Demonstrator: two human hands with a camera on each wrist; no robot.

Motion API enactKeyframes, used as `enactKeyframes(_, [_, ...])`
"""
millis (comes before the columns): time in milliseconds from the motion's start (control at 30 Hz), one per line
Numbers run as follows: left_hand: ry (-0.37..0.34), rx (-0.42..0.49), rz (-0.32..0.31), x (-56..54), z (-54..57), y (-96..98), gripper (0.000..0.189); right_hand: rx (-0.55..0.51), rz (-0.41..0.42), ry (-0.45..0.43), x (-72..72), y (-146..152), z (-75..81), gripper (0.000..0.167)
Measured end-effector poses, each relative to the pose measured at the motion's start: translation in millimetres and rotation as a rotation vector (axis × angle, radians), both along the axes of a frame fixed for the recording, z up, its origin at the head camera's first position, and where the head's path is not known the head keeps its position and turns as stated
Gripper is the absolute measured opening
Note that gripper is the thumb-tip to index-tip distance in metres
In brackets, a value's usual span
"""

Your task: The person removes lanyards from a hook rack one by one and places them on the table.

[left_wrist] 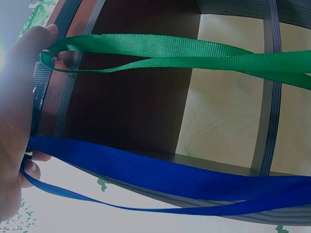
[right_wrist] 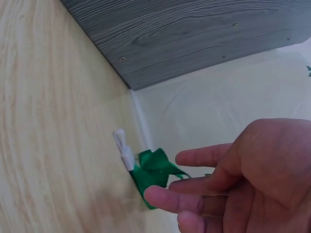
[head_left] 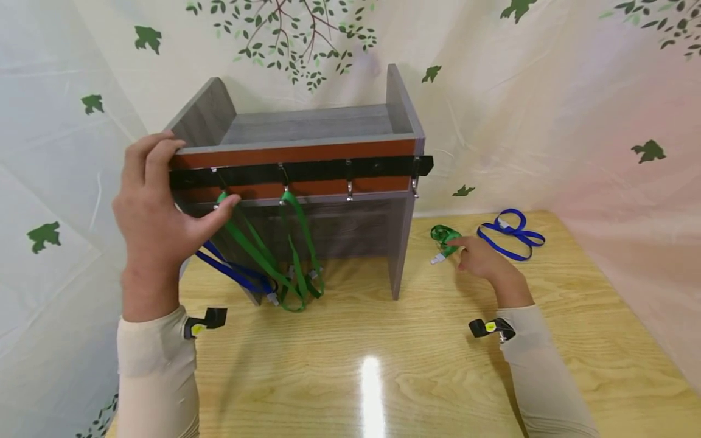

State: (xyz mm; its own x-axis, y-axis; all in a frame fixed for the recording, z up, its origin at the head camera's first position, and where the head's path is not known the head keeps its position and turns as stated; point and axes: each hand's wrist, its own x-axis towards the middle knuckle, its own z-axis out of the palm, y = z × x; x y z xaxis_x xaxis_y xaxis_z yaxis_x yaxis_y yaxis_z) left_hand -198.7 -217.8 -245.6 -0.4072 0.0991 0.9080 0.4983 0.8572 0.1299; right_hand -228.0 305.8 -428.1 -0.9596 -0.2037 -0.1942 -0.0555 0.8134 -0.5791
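Note:
My left hand (head_left: 159, 207) grips the left end of a grey wooden shelf (head_left: 306, 125), fingers over its edge and thumb across the front near a hook. A green lanyard (left_wrist: 146, 46) and a blue lanyard (left_wrist: 121, 165) hang beside that hand in the left wrist view. Another green lanyard (head_left: 298, 225) hangs from the second hook. My right hand (head_left: 484, 258) reaches low over the table, its fingers loosely extended at a bunched green lanyard (right_wrist: 154, 170) with a white clip (right_wrist: 124, 150). In the right wrist view the fingertips overlap the lanyard's edge.
A black hook strip (head_left: 317, 173) runs along the shelf's red-brown front, with bare metal hooks (head_left: 350, 190) toward the right. A looped blue lanyard (head_left: 512, 234) lies beyond my right hand on the wooden table (head_left: 427, 365). Leaf-printed cloth (head_left: 493, 109) hangs behind.

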Motion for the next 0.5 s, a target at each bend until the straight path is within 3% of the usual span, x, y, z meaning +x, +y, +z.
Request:
enactKeyframes(233, [0.000,0.009,-0.003,0.4,0.0,0.0,0.093,0.002,-0.003,0.031,8.4,1,15.0,0.053])
enactKeyframes(500, [-0.001,-0.009,-0.001,0.8,0.4,-0.3,0.093,-0.058,0.062,0.043,17.2,-3,32.2,0.049])
